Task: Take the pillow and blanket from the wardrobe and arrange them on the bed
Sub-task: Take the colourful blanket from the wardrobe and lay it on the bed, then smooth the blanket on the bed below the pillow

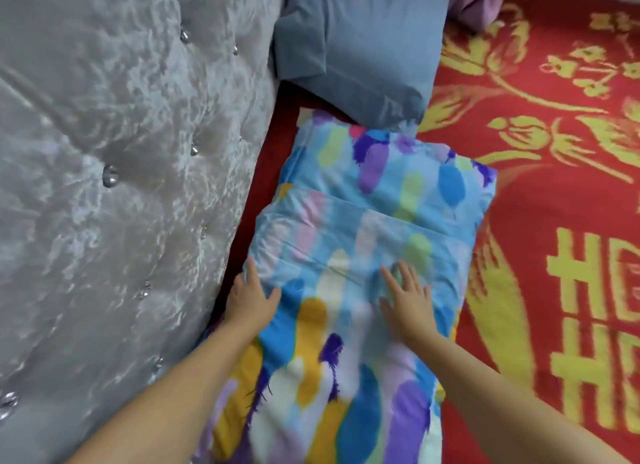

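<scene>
Both hands, left hand [251,299] and right hand [408,299], lay flat and released on the colourful pillow [363,242]; yellow writing [595,328] beside it was cut off, unreadable.

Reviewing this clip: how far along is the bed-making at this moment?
Done: the colourful pillow lies on the red bedspread by the grey headboard, next to a blue-grey pillow. In hand: the left hand and right hand lie flat on matching patterned fabric, smoothing it. I cannot tell if that fabric is the blanket. Left: any spreading of it; no wardrobe shows.
</scene>
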The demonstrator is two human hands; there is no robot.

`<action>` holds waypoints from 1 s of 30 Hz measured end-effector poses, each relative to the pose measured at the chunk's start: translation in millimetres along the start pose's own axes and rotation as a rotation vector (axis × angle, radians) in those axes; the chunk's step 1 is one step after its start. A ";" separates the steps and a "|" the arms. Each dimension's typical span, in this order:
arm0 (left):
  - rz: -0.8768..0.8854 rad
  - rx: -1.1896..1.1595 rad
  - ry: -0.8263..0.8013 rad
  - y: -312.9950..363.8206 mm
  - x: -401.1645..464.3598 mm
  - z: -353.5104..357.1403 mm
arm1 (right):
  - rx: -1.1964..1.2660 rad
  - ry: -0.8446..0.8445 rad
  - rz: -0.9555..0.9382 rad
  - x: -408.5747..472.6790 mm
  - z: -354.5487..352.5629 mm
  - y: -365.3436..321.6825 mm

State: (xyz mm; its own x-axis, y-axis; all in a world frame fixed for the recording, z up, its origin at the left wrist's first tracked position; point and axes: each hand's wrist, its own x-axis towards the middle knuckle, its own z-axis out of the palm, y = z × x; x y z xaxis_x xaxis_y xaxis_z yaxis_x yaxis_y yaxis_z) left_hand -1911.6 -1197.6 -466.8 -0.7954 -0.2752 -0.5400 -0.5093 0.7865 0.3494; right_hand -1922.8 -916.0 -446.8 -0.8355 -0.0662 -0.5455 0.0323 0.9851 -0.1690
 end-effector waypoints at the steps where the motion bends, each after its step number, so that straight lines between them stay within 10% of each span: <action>1: -0.057 -0.069 -0.035 4.0 5.5 -4.5 | 0.037 0.001 0.105 -12.4 3.6 17.3; 11: -0.216 -0.367 0.066 20.0 49.9 -7.4 | 1.236 0.267 0.539 -16.1 35.0 52.6; 21: -0.012 -0.573 0.522 50.7 15.6 -58.3 | 1.124 0.366 0.244 27.4 -50.1 39.6; 30: -0.264 -0.135 0.117 37.2 57.7 -40.0 | 0.820 -0.116 0.390 61.4 -32.4 43.7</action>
State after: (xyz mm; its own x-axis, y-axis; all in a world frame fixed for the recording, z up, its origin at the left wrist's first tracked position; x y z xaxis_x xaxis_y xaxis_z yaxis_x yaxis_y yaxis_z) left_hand -1989.5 -1206.4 -454.4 -0.6583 -0.5277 -0.5368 -0.7360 0.6008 0.3120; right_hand -1990.4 -871.9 -461.1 -0.6246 0.1883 -0.7579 0.7171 0.5225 -0.4611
